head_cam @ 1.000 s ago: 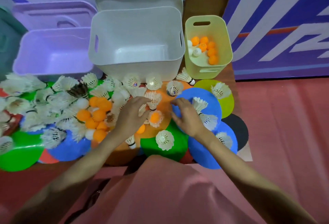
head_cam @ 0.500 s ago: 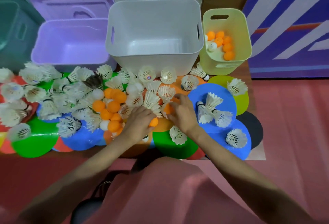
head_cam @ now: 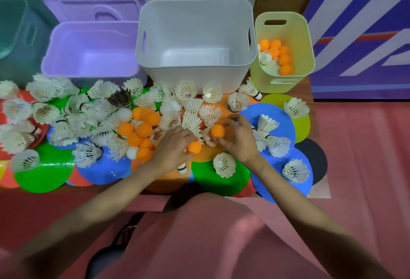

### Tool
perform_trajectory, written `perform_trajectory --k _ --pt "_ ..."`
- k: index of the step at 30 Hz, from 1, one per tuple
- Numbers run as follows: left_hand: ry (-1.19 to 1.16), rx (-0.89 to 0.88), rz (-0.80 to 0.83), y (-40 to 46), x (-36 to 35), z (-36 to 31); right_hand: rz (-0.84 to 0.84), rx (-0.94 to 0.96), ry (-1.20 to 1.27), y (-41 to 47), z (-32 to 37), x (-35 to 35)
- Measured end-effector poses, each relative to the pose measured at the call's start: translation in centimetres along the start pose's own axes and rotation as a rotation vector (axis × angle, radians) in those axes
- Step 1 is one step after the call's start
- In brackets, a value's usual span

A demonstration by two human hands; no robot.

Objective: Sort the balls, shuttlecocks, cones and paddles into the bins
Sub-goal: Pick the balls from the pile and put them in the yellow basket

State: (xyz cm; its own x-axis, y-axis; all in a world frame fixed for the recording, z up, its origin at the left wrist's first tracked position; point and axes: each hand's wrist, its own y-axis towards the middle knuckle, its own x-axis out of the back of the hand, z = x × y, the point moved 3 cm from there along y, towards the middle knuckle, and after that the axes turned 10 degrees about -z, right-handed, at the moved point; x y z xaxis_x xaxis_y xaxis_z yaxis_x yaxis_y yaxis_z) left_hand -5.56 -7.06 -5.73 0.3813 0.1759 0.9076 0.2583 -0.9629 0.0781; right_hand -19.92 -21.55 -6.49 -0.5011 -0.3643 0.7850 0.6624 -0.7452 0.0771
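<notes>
Two hands amid shuttlecocks, left hand (head_cam: 172,145) fingers pinching orange ball (head_cam: 194,147), right hand (head_cam: 238,139) seemingly gripping another ball (head_cam: 218,131)

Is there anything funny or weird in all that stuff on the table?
One shuttlecock in the pile is dark brown, while every other one looks white. Also, a white ball sits among the orange balls in the yellow bin. Nothing looks broken or spilled.

Glossy plastic discs (head_cam: 44,174), feathered shuttlecocks (head_cam: 224,164), matt plastic white bin (head_cam: 195,74).
</notes>
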Motion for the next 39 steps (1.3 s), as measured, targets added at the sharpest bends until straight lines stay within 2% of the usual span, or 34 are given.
perform_trajectory --k 4,7,12,21,26,30,36,39 --pt "-0.194 0.103 -0.116 1.1 2.0 -0.8 -0.113 -0.054 0.130 0.1 -1.1 2.9" --pt "-0.277 0.086 -0.201 3.4 3.7 -1.7 -0.232 -0.144 0.199 0.6 -2.7 5.3" --pt "-0.299 -0.017 -0.262 9.9 5.5 -5.5 -0.368 -0.251 0.250 2.3 -5.0 9.4" --pt "-0.207 -0.111 -0.293 24.0 3.0 -12.1 -0.575 -0.245 0.188 9.8 -7.8 16.8" --pt "-0.100 -0.108 -0.208 28.7 2.0 -13.0 -0.535 -0.278 0.124 13.0 -8.7 17.6" --pt "-0.079 -0.078 -0.179 29.3 1.4 -12.5 -0.516 -0.244 0.125 12.6 -8.7 16.8" --pt "-0.151 -0.103 -0.198 23.0 1.7 -11.6 -0.344 -0.078 0.075 8.6 -7.0 13.2" --pt "-0.243 -0.033 -0.278 17.5 3.1 -9.9 -0.218 0.032 0.071 6.3 -5.3 10.9"
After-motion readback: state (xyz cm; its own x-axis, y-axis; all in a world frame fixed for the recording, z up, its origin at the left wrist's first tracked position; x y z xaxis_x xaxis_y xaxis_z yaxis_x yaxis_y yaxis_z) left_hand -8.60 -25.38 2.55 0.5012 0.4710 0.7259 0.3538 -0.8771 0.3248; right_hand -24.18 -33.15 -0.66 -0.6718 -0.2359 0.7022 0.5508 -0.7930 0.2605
